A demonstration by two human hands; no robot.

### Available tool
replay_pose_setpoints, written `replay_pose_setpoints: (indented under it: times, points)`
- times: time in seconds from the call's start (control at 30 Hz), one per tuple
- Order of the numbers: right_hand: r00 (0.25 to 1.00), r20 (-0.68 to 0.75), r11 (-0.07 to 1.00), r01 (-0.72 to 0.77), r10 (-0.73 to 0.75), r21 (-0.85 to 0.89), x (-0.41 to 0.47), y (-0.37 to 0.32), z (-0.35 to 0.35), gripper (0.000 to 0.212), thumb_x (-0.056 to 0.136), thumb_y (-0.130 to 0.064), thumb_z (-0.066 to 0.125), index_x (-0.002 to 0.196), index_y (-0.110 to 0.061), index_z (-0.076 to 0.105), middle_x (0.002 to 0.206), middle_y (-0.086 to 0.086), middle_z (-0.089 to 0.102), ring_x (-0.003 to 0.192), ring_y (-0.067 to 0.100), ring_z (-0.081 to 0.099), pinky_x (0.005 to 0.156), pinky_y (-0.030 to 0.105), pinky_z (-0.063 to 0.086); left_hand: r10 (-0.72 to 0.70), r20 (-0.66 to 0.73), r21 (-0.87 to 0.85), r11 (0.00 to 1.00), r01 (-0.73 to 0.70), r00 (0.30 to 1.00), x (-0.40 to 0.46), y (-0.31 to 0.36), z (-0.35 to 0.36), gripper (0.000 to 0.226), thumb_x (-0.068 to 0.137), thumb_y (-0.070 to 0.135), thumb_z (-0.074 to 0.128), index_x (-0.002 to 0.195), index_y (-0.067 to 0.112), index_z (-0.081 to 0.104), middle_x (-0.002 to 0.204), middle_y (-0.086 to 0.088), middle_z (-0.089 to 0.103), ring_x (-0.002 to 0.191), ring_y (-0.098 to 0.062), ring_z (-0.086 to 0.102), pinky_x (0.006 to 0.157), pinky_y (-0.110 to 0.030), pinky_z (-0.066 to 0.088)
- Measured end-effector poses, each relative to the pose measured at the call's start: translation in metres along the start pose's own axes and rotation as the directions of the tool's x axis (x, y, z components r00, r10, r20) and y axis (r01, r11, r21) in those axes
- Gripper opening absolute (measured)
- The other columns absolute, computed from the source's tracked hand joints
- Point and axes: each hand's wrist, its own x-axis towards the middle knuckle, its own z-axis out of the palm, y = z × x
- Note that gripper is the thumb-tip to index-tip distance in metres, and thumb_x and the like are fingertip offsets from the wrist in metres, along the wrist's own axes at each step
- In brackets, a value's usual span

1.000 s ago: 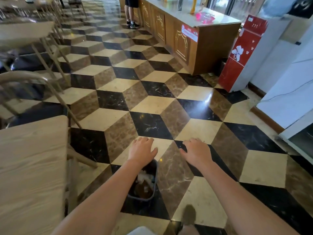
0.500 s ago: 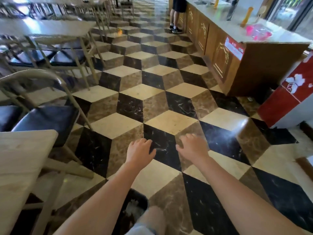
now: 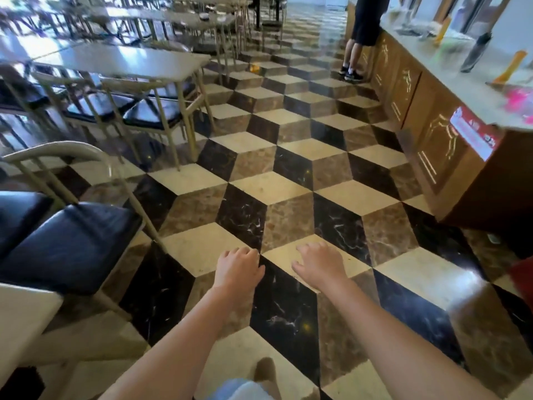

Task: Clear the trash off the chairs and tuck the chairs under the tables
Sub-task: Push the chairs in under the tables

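1. My left hand [image 3: 238, 268] and right hand [image 3: 320, 267] are both stretched out ahead of me over the floor [image 3: 288, 217], palms down, fingers loosely curled. Neither holds anything.

2. The two hands sit near each other, level, with a small gap between them; nothing lies under them but tile.

3. The nearest chair [image 3: 66, 241] stands to my left and slightly ahead of the hands, its black seat jutting out into the aisle, its curved back on the far side from me. The left hand is clearly the nearer one; the right would have to cross my body.

4. I see no trash on that seat; I judge it needs only pushing in.

5. The table [image 3: 20, 316] it seems to belong to shows as a pale corner at my lower left, so the push would run leftward, away from the aisle.

6. Farther off, up the left side, more chairs [image 3: 150, 114] sit under the next table [image 3: 124, 60], seemingly tucked already.

7. A small yellow thing lies on the floor far ahead; too blurred to name.
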Motion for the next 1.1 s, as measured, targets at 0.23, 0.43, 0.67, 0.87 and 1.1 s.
replay_pose_setpoints:
  times: [0.23, 0.43, 0.67, 0.87, 1.1]
  points:
    - [0.997, 0.006, 0.997, 0.072, -0.072, 0.037, 0.133, 0.027, -0.005, 0.037, 0.09, -0.042, 0.043, 0.111, -0.014, 0.057, 0.107, 0.007, 0.061, 0.099, 0.026, 0.053, 0.075, 0.036, 0.045, -0.061, -0.052, -0.01, 0.998, 0.061, 0.997, 0.134, -0.022, -0.016, 0.042, 0.088, 0.048, 0.047, 0.121, 0.023, 0.055, 0.117, 0.001, 0.063, 0.111, -0.02, 0.056, 0.093, -0.037, 0.043]
    - [0.984, -0.006, 0.983, 0.18, -0.18, 0.038, 0.254, 0.055, 0.01, 0.038, 0.09, -0.045, 0.047, 0.111, -0.016, 0.058, 0.109, 0.006, 0.063, 0.102, 0.024, 0.056, 0.081, 0.037, 0.048, -0.176, -0.099, -0.01, 0.984, 0.176, 0.979, 0.225, -0.045, -0.006, 0.035, 0.087, 0.048, 0.051, 0.11, 0.023, 0.06, 0.109, 0.002, 0.066, 0.104, -0.018, 0.06, 0.089, -0.035, 0.046]
    - [0.934, -0.014, 0.933, 0.357, -0.357, 0.042, 0.409, 0.076, -0.014, 0.034, 0.09, -0.045, 0.048, 0.101, -0.015, 0.06, 0.099, 0.005, 0.062, 0.093, 0.023, 0.056, 0.074, 0.036, 0.049, -0.36, -0.174, -0.059, 0.933, 0.355, 0.917, 0.338, -0.063, -0.016, 0.028, 0.086, 0.046, 0.053, 0.101, 0.025, 0.063, 0.101, 0.004, 0.067, 0.098, -0.016, 0.062, 0.09, -0.036, 0.047]
    - [0.856, 0.04, 0.856, 0.514, -0.516, 0.049, 0.523, 0.062, -0.025, 0.038, 0.091, -0.044, 0.047, 0.114, -0.016, 0.058, 0.108, 0.007, 0.062, 0.1, 0.026, 0.055, 0.078, 0.037, 0.047, -0.498, -0.235, -0.093, 0.866, 0.491, 0.835, 0.415, -0.089, -0.029, 0.032, 0.087, 0.046, 0.053, 0.107, 0.022, 0.062, 0.104, 0.002, 0.068, 0.099, -0.017, 0.063, 0.092, -0.037, 0.047]
    - [0.777, 0.06, 0.779, 0.626, -0.626, 0.022, 0.644, 0.015, -0.005, 0.035, 0.091, -0.046, 0.047, 0.106, -0.017, 0.059, 0.102, 0.004, 0.062, 0.095, 0.023, 0.056, 0.074, 0.034, 0.046, -0.618, -0.225, -0.124, 0.785, 0.607, 0.753, 0.494, -0.166, -0.034, 0.038, 0.088, 0.046, 0.05, 0.112, 0.019, 0.061, 0.111, -0.001, 0.066, 0.103, -0.018, 0.06, 0.095, -0.037, 0.044]
